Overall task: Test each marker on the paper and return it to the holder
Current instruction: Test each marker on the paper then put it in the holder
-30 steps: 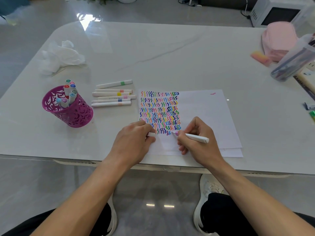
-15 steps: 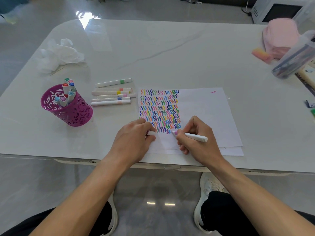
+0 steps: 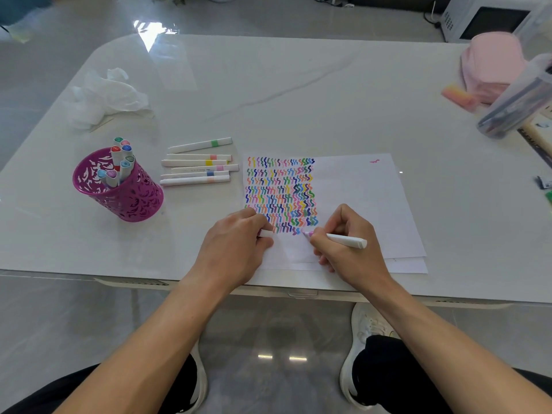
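Note:
A white sheet of paper (image 3: pixel 361 201) lies near the table's front edge, its left part filled with rows of coloured squiggles. My right hand (image 3: pixel 349 246) grips a white marker (image 3: pixel 346 240) with its pink-purple tip on the paper at the end of the lowest row. My left hand (image 3: pixel 236 249) rests on the paper's lower left corner and holds the marker's white cap (image 3: pixel 265 233). A magenta cut-out holder (image 3: pixel 119 189) with several markers stands to the left. Several capped white markers (image 3: pixel 197 167) lie between holder and paper.
Crumpled white tissue (image 3: pixel 104 97) lies at the back left. At the right edge are a pink cloth item (image 3: pixel 493 64), an orange eraser (image 3: pixel 457 95) and a clear tilted case of pens (image 3: pixel 516 109). My knees and white shoes show below the table's front edge.
The marker tip has shifted only slightly along the lowest row of squiggles. My left hand has stayed in place on the paper.

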A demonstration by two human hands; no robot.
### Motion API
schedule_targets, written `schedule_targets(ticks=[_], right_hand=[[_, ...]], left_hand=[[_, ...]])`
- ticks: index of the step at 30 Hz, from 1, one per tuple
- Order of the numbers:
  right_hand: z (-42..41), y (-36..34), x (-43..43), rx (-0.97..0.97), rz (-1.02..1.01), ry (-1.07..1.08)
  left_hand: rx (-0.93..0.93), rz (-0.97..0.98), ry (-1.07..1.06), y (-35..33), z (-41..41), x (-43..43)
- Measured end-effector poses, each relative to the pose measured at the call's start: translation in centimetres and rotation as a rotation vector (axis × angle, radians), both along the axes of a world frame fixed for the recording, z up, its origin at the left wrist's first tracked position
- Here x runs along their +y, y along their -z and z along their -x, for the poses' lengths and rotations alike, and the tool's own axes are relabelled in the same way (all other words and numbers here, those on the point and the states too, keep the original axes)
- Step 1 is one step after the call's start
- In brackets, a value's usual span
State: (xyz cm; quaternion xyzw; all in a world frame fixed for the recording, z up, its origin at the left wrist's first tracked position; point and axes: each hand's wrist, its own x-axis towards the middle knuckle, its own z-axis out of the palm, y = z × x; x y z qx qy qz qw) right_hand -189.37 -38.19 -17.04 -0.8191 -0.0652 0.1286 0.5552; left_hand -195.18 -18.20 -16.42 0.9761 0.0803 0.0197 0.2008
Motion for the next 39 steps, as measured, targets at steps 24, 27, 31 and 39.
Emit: schedule_targets(ticks=[24,27,31,39], right_hand=[[-1.1,-2.1,-1.1,-0.034,-0.348,0.063],[-1.1,-2.7,-0.9,-0.018,-0.361,0.029],[-0.9,-3.0,-0.6,-0.034,-0.359,-0.009],[-0.9,-3.9,-0.7,-0.046,-0.338,-0.051]], left_hand=[[-0.08,0.209,-0.038,-1.2,0.1,-0.3],[-0.074,0.439,-0.099,-1.9,0.1,-0.7],[-0.013,0.758,-0.114,-2.5,0.0,-1.0],[0.042,0.792,-0.091,-2.6,-0.1,-1.3]])
